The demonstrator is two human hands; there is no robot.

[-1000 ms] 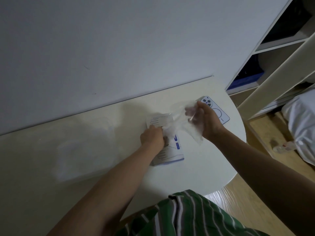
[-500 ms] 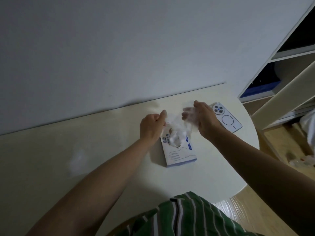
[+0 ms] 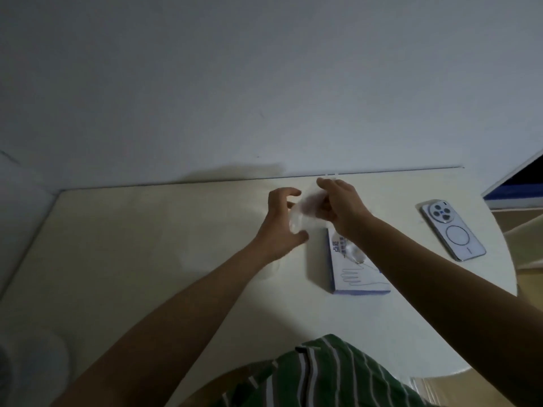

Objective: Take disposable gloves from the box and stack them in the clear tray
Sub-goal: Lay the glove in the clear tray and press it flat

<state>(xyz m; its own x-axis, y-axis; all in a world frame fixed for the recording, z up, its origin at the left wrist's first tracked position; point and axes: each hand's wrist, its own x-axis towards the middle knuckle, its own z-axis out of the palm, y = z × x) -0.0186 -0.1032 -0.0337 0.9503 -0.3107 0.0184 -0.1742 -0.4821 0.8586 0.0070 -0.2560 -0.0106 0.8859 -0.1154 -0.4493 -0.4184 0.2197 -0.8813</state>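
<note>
A thin clear disposable glove [image 3: 305, 214] hangs blurred between my two hands, above the table near the wall. My right hand [image 3: 342, 208] pinches its upper part with curled fingers. My left hand [image 3: 280, 224] is beside it with fingers and thumb spread apart in a loose curve around the glove's lower end, without a clear grip. The white and blue glove box [image 3: 357, 270] lies flat on the table just below my right wrist, with a bit of clear film poking from its top opening. A faint clear tray edge [image 3: 271, 273] shows left of the box; its outline is hard to make out.
A white phone [image 3: 452, 230] lies face down at the right of the cream table [image 3: 147, 259], near the rounded edge. The wall runs along the back of the table. A shelf corner [image 3: 517, 183] stands at the far right. My green striped shirt [image 3: 323, 374] is at the bottom.
Both hands have lifted off the box and moved left and toward the wall with the glove. The left hand's fingers have spread apart. The view has swung left.
</note>
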